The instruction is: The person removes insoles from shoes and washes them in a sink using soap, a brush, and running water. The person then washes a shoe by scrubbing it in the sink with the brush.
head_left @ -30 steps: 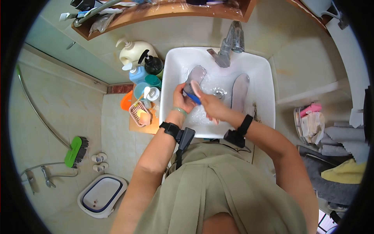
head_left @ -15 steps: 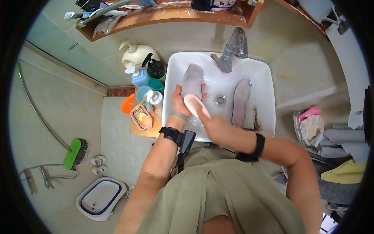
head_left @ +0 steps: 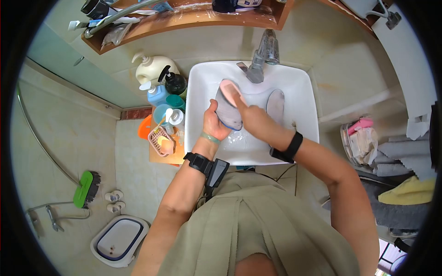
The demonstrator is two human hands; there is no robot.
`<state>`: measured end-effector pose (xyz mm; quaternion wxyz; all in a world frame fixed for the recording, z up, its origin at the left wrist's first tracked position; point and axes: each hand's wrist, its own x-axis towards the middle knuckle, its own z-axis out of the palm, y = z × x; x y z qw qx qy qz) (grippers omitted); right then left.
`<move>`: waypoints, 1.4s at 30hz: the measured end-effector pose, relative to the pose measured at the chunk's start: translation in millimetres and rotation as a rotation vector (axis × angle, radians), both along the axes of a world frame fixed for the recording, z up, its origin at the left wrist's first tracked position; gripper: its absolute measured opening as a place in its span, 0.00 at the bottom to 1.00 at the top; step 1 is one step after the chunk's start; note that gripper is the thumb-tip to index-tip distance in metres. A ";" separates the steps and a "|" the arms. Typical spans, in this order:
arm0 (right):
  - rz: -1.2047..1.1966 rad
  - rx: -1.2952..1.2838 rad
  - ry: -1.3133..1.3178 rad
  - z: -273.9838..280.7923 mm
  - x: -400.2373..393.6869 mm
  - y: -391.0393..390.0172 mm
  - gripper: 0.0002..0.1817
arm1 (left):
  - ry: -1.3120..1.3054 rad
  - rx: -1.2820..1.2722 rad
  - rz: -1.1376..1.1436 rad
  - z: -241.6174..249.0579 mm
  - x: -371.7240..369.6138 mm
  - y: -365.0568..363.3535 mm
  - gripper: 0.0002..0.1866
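Observation:
My left hand (head_left: pixel 214 126) supports a grey insole (head_left: pixel 226 116) from below, its thumb along the left edge and its fingers hidden underneath. A blue rim shows at the insole's lower end. In my right hand (head_left: pixel 257 122) is a pink brush (head_left: pixel 227 87), laid over the upper part of that insole; its bristles are out of sight. Both hands are above the white sink (head_left: pixel 194 147). A second grey insole (head_left: pixel 276 105) lies in the right side of the sink, partly covered by my right hand and forearm.
Behind the sink stands a metal faucet (head_left: pixel 262 59). Pump bottles (head_left: pixel 175 83), cups and a pink soap basket (head_left: pixel 161 140) crowd the left side. A wooden shelf (head_left: pixel 184 23) hangs above. Folded grey cloths (head_left: pixel 400 154) are at the right.
The pink brush has moved up and forward from near my left wrist onto the upper insole. The held insole has turned and come lower, its lower end now tilting right.

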<state>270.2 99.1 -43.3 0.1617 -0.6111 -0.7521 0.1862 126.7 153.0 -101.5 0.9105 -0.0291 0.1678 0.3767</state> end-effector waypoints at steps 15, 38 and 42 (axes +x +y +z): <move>0.247 -0.502 -0.030 -85.0 -0.3 3.7 0.35 | 0.765 -0.045 -0.281 -31.1 -1.3 -10.1 0.19; -0.294 -0.222 -0.378 -119.9 68.2 -3.8 0.38 | 1.688 0.512 -0.542 -140.1 -23.8 37.2 0.19; 0.068 -0.415 -0.579 -198.7 43.8 -2.9 0.43 | 1.382 0.306 -0.551 -123.4 -5.9 29.0 0.23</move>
